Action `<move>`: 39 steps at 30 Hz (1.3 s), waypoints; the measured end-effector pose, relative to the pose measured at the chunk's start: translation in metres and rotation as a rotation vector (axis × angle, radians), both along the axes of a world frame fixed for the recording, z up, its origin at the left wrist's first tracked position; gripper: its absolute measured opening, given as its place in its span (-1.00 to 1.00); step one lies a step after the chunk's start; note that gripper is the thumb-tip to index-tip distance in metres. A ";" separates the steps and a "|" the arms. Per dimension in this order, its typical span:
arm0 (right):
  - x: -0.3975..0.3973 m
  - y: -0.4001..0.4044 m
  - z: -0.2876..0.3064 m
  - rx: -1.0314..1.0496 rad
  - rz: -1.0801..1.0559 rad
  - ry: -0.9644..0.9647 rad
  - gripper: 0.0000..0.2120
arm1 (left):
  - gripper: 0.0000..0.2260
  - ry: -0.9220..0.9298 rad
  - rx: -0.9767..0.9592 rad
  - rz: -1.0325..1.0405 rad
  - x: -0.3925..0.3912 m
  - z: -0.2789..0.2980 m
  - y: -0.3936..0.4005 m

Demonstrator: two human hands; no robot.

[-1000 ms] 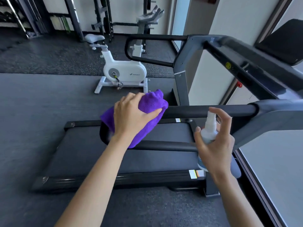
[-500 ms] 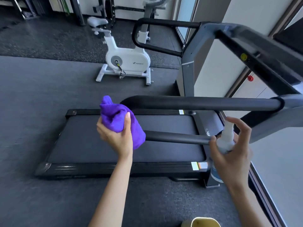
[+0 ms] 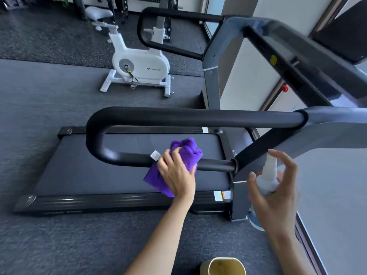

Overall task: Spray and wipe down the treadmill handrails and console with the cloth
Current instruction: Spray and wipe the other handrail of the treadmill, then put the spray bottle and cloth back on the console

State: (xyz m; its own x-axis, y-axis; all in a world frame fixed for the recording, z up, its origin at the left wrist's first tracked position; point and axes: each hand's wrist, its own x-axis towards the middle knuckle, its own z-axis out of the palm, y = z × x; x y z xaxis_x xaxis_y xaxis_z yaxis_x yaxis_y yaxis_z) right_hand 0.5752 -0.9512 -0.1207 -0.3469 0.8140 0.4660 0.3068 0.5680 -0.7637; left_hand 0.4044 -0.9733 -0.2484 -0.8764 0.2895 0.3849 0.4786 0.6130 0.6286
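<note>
Dark rubber gym flooring (image 3: pixel 49 116) surrounds a black treadmill (image 3: pixel 129 175) seen from above and to one side. Purple cloth (image 3: pixel 186 153), bunched, is draped over the lower run of the near black handrail (image 3: pixel 198 117), a foam-covered tube bent in a U; a white tag (image 3: pixel 155 155) on the cloth lies against the rail. Left hand (image 3: pixel 176 175) grips the cloth from the near side, its fingers curled into the fabric and thumb pressed along the lower edge. Right hand (image 3: pixel 276 199) holds a white spray bottle (image 3: pixel 268 179) upright, just right of the rail's end collar: thumb on the left of the bottle body, remaining fingers spread and arched round the nozzle. Grey console frame (image 3: pixel 268 48) rises to the upper right, with a second handrail (image 3: pixel 170 15) beyond it. Further back stands a white exercise bike (image 3: pixel 139 66). At the bottom edge, a yellow open-topped container (image 3: pixel 224 266) is partly in view.
</note>
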 end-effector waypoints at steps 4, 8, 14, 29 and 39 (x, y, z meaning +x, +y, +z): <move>0.025 0.026 -0.004 -0.016 -0.010 -0.004 -0.45 | -0.50 0.136 -0.147 -0.197 0.024 -0.005 0.034; 0.033 0.049 -0.013 -0.036 -0.017 0.009 -0.48 | -0.54 0.151 -0.143 -0.282 0.045 -0.008 0.065; 0.043 0.075 -0.027 -0.019 -0.004 -0.002 -0.48 | -0.54 0.142 -0.198 -0.303 0.052 -0.008 0.087; 0.073 0.108 0.014 -0.012 0.144 0.226 -0.55 | -0.58 -0.231 0.102 -0.795 0.104 0.179 0.056; 0.093 0.170 0.112 0.090 -0.010 0.295 -0.51 | -0.52 0.029 0.076 -0.960 0.081 0.307 0.196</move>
